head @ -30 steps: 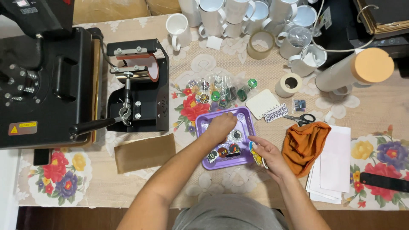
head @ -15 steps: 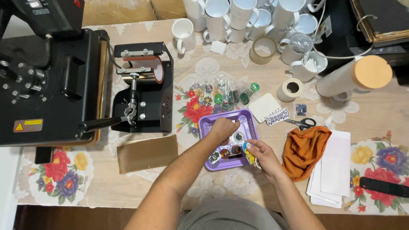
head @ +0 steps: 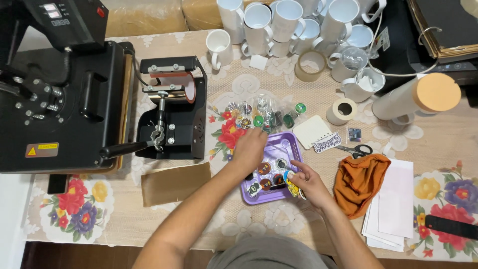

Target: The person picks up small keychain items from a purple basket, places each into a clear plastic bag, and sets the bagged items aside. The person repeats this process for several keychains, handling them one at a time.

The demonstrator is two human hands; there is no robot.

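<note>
Black flat press [head: 59, 99]: fills the upper left of the frame, its handle reaching right toward the centre.
Black mug press [head: 172, 107]: just right of the flat press, with an orange-lined barrel at its top.
White mugs [head: 294, 25]: a crowded group along the upper centre and upper right, 1 more standing alone to their left.
Cardboard tube [head: 416, 99]: lies at the right, its round tan end facing the camera.
White paper stack [head: 393, 204]: lower right, partly under the orange cloth [head: 358, 182].
Brown sheet [head: 174, 182]: flat on the table below the mug press.
Purple tray [head: 288, 144]: centre of the frame, holding several small round badges [head: 264, 168].
Left hand [head: 249, 147]: over the tray's upper left corner, fingers curled downward; whether they pinch anything I cannot tell.
Right hand [head: 306, 179]: at the tray's lower right edge, thumb and fingers pinching a round badge with a blue rim [head: 288, 175].
Tape rolls [head: 341, 110]: 2, one beside the tube, the other among the mugs.
Scissors [head: 356, 149]: just above the orange cloth.
Bagged badges [head: 264, 115]: loose, just above the tray.
</note>
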